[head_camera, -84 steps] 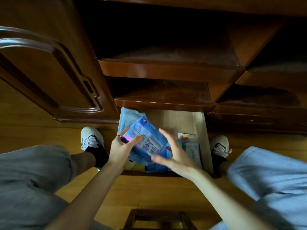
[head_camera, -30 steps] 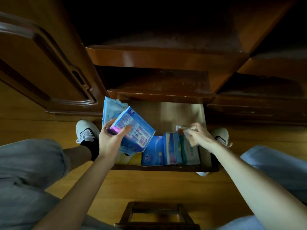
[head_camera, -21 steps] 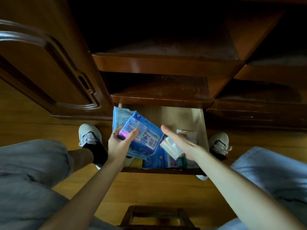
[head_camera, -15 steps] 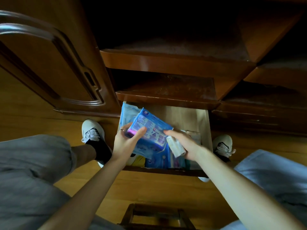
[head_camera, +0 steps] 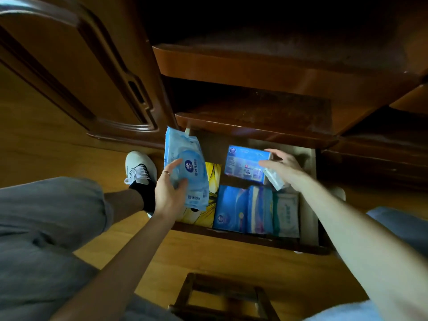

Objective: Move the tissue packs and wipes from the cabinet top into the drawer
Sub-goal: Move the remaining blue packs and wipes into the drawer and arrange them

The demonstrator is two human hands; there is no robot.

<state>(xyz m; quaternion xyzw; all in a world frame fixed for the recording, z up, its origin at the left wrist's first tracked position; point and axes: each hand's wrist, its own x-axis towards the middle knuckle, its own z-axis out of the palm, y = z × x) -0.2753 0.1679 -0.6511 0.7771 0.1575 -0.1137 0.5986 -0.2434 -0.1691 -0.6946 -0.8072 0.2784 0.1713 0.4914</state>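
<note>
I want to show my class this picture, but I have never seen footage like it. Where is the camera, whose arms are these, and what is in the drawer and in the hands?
There is no machine here. One wide-angle camera sits on a person's head, looking forward and down, so the arms and knees are the wearer's own.

Below is an open wooden drawer of a dark cabinet. Along its front lie a yellow pack, a blue tissue pack, a second blue pack and a pale wipes packet.

The left hand holds a light blue wipes pack above the drawer's left side. The right hand grips a blue tissue block near the back and also holds a small white packet.

A white shoe stands on the wooden floor.
</note>
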